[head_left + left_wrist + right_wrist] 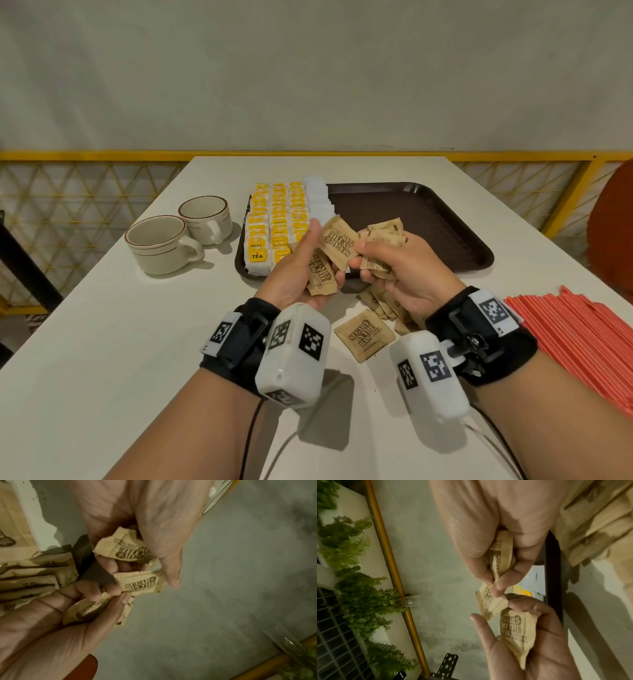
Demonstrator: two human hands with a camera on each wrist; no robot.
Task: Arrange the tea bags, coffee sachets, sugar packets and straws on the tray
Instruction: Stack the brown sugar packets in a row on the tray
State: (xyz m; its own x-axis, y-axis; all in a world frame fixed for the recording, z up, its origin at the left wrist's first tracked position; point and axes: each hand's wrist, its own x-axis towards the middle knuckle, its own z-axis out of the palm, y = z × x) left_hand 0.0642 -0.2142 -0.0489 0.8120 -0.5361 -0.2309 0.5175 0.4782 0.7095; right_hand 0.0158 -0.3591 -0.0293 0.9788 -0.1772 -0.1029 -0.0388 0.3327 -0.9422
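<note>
I see brown sugar packets fanned in both hands, more loose on the bench. Tea bags fill the tray's left side; red straws lie at right.

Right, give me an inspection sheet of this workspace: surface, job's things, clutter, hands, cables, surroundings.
Surface: white table.
Job's things: brown tray with rows of yellow tea bags and white sachets at its left end, the rest bare; brown sugar packets loose on the table near the tray; red straws piled at right, off the tray.
Clutter: two cups left of the tray.
Hands: left hand and right hand each grip sugar packets above the tray's near edge.
Cables: thin leads hang from the wrist cameras.
Surroundings: plain wall, yellow railing with mesh.
</note>
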